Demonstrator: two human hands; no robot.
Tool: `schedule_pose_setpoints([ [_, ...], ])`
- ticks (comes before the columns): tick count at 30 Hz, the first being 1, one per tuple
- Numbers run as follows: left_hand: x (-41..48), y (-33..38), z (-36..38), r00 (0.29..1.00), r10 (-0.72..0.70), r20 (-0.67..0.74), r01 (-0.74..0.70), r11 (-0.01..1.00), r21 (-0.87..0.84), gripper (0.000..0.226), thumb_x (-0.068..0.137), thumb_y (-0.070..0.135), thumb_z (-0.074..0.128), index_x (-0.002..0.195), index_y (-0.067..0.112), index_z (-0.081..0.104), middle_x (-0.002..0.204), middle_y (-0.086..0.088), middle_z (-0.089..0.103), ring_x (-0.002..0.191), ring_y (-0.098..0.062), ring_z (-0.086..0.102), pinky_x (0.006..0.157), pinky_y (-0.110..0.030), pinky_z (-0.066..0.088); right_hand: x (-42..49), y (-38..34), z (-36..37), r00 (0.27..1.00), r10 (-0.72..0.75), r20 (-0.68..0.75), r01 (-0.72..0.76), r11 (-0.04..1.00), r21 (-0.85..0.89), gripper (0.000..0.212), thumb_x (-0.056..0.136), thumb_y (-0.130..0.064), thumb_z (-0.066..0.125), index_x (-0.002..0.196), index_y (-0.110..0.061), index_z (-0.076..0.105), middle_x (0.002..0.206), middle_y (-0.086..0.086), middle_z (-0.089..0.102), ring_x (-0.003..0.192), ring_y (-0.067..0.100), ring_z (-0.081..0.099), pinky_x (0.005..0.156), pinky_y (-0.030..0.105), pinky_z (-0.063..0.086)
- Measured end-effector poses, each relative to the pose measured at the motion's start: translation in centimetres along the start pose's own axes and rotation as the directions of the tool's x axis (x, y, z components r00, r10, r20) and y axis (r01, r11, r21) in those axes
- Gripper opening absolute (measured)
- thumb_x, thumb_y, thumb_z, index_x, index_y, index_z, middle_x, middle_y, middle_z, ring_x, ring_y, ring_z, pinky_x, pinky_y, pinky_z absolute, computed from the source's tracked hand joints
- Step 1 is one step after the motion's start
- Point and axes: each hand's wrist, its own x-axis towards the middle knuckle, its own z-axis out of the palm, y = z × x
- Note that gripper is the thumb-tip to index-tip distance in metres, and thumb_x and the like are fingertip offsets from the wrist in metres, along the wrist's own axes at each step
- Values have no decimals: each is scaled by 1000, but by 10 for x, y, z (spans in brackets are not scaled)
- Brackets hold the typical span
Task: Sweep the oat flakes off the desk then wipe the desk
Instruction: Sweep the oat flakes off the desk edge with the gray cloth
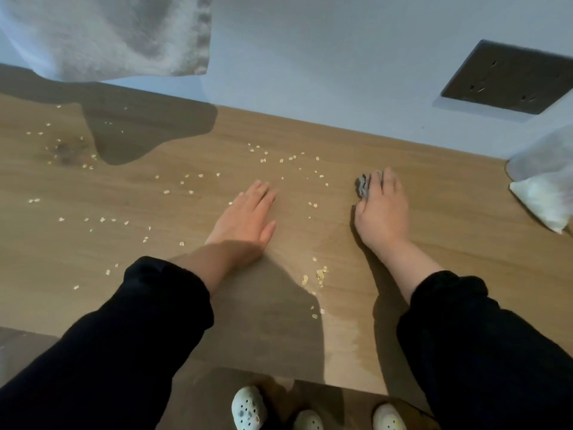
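Note:
Pale oat flakes (290, 159) lie scattered over the wooden desk (155, 193), thickest at the middle and far left, with a small clump (319, 274) near the front edge. My left hand (245, 217) lies flat on the desk with straight fingers, among the flakes. My right hand (383, 212) holds a small dark grey cloth (362, 186) against the desk, the fingers curled over it. A damp-looking streak (344, 330) runs from the front edge up between my arms.
A white towel (108, 35) hangs over the desk's far left. A black wall socket plate (508, 77) sits on the white wall at right. A clear plastic bag (545, 187) lies at the right edge. My shoes (248, 411) stand below the front edge.

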Motion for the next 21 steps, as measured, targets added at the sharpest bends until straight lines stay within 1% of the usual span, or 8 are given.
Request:
schedule_pose_setpoints([
  [2,3,-3,7,999,-26,23,24,997,72,62,101,34,32,154,11,9,162,-6,1,149,-18,-4,120,-32,-3,-18,5,-2,962,-264,63,267,963,-34,61,98,-23,39,153,-8,20,161,15,13,149,30,11,122,41,12],
  [4,2,-3,10,999,-28,26,26,997,70,62,101,38,23,154,11,6,162,-4,-2,148,-16,-6,118,-29,-6,-20,22,-8,933,-344,108,347,938,-13,59,98,-23,42,153,-15,23,162,12,12,149,28,10,121,44,8],
  [7,-1,-5,9,1000,-23,20,22,999,48,71,91,45,13,154,11,13,162,-4,5,149,-15,-1,117,-27,-6,16,39,-8,986,-165,-31,164,986,-32,53,92,-21,46,144,-11,40,150,20,30,138,39,28,116,55,21],
  [9,0,-6,9,1000,-20,15,19,998,63,74,88,48,12,154,13,15,162,-3,7,149,-15,1,117,-26,-7,49,30,-10,999,4,-51,-5,1000,-14,54,91,-20,49,143,-7,41,145,20,35,130,40,32,109,51,28],
  [11,1,-6,10,1000,-18,8,18,997,69,73,89,47,15,154,14,14,162,-2,8,149,-14,0,118,-26,-6,77,8,-10,999,39,-29,-39,999,2,57,91,-20,51,144,-6,37,146,19,34,130,38,32,106,48,31],
  [15,1,-8,11,1000,-28,5,28,998,58,73,90,48,16,154,14,12,160,1,3,148,-12,-2,118,-26,-6,93,-28,-3,973,-227,28,228,974,-17,60,92,-22,49,147,-5,31,150,16,30,135,36,29,111,45,29],
  [18,1,-7,10,999,-33,10,32,997,64,71,90,46,22,153,12,18,160,-2,10,147,-14,4,117,-26,-5,78,-15,-6,883,-453,125,458,889,-19,59,99,-24,39,153,-8,21,159,11,17,146,28,16,120,37,12],
  [21,2,-7,10,999,-45,22,43,996,79,70,91,45,26,152,11,22,159,-3,14,147,-15,8,117,-27,-2,76,13,-14,872,-460,167,455,888,70,57,102,-23,35,155,-14,15,162,5,11,149,22,10,120,32,7],
])
